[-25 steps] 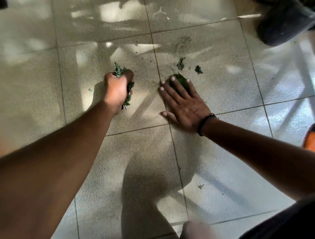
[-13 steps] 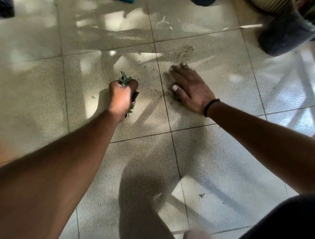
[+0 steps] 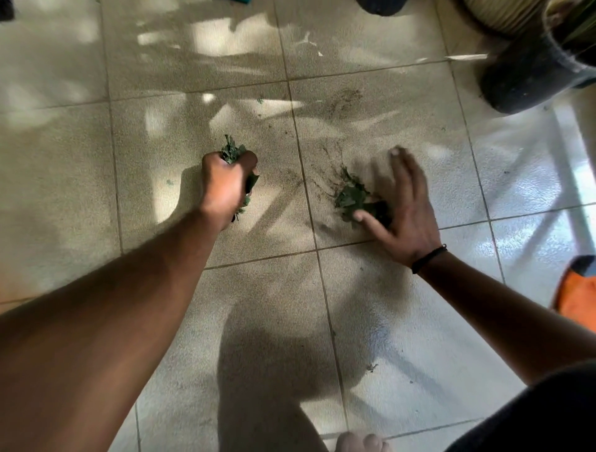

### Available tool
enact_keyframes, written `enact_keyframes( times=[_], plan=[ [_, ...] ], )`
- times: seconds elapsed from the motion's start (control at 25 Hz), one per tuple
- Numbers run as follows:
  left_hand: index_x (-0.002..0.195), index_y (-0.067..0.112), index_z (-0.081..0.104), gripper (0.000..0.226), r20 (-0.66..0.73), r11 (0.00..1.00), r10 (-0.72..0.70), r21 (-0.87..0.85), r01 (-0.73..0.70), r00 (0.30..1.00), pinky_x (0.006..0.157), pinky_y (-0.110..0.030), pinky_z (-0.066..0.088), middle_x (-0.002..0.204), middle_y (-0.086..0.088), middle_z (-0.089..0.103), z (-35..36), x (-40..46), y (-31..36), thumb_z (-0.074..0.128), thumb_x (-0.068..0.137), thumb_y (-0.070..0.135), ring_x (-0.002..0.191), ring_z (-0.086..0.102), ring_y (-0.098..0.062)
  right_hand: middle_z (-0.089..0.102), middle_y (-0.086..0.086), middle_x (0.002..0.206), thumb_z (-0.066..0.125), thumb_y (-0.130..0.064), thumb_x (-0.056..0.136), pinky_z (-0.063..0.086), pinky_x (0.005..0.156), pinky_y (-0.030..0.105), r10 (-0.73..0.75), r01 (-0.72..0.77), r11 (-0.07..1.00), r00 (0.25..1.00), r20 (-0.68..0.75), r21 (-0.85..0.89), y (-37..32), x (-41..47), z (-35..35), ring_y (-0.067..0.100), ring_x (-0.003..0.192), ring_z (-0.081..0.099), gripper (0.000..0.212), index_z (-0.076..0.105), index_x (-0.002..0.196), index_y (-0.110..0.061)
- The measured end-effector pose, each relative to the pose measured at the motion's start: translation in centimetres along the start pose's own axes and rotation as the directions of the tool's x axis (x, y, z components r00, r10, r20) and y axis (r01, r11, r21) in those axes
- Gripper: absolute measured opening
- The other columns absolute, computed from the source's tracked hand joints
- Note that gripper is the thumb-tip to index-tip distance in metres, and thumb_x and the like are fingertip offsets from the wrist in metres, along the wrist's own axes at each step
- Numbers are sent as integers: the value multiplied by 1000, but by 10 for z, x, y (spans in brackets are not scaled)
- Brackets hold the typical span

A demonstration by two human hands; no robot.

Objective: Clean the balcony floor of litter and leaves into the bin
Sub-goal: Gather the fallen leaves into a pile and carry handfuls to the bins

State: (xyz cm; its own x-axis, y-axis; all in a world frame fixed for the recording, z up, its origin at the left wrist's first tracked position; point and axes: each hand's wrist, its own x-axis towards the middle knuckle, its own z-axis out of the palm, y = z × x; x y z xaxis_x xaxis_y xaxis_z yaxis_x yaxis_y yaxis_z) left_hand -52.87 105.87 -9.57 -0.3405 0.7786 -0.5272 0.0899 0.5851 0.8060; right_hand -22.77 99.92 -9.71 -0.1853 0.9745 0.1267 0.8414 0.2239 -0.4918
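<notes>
My left hand (image 3: 227,185) is a fist around a bunch of green leaves (image 3: 231,151) that stick out above and below it, just over the beige tiled floor (image 3: 193,113). To its right lies a small pile of green leaves (image 3: 350,195) with streaks of dirt around it. My right hand (image 3: 403,213) lies flat and blurred right beside that pile, fingers spread, thumb touching the leaves. A tiny leaf scrap (image 3: 371,367) lies nearer me, and another (image 3: 260,100) farther off.
A black plant pot (image 3: 529,74) stands at the upper right, with a pale ribbed pot (image 3: 493,16) behind it. An orange object (image 3: 577,296) sits at the right edge. A dark object (image 3: 380,4) is at the top. My toes (image 3: 359,442) show at the bottom.
My right hand has swept back toward me and to the right, dragging the scattered leaves into one pile and leaving dirt streaks. My left hand stays in place, gripping its leaves.
</notes>
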Motion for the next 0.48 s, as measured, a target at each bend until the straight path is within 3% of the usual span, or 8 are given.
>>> enact_keyframes(
  times=[0.08, 0.16, 0.28, 0.36, 0.48],
  plan=[
    [94, -1, 59, 23, 1, 1000, 18, -9, -18, 1000, 38, -24, 31, 79, -13, 60, 1, 0, 0, 66, 87, 19, 48, 46, -16, 8, 19, 164, 53, -76, 83, 18, 124, 47, 210, -208, 975, 978, -17, 76, 3, -13, -2, 27, 154, 6, 114, 9, 157, -1],
    [93, 0, 59, 23, -7, 1000, 28, -1, -28, 1000, 39, -23, 30, 78, -13, 60, 1, -1, 0, 66, 86, 21, 47, 46, -16, 2, 18, 166, 47, -87, 76, 14, 125, 47, 259, -261, 965, 965, 44, 27, -4, -20, 6, 26, 155, 0, 125, 4, 158, -2],
    [90, 1, 60, 24, -4, 999, 35, -4, -35, 999, 38, -20, 30, 76, -11, 60, 2, -2, -1, 67, 84, 23, 45, 47, -15, 2, 19, 165, 53, -90, 70, 14, 125, 48, 220, -211, 974, 967, 126, -82, -22, -11, 21, 31, 154, 1, 130, 4, 159, -8],
    [91, -2, 61, 41, 2, 1000, 29, -12, -29, 1000, 41, -22, 30, 78, -13, 58, 1, -2, 0, 69, 72, 34, 53, 47, -19, 12, 21, 162, 54, -87, 73, 21, 121, 50, 144, -122, 981, 979, 144, -152, -30, 2, 25, 37, 150, 12, 118, 14, 158, -16],
    [91, -1, 61, 56, 12, 999, 43, -29, -43, 999, 48, -29, 30, 79, -15, 56, 2, -1, 1, 68, 56, 43, 60, 46, -20, 37, 16, 144, 49, -84, 80, 38, 102, 49, 4, 27, 963, 994, 113, -267, -29, 12, 28, 34, 127, 37, 93, 36, 150, -25]
  ],
)
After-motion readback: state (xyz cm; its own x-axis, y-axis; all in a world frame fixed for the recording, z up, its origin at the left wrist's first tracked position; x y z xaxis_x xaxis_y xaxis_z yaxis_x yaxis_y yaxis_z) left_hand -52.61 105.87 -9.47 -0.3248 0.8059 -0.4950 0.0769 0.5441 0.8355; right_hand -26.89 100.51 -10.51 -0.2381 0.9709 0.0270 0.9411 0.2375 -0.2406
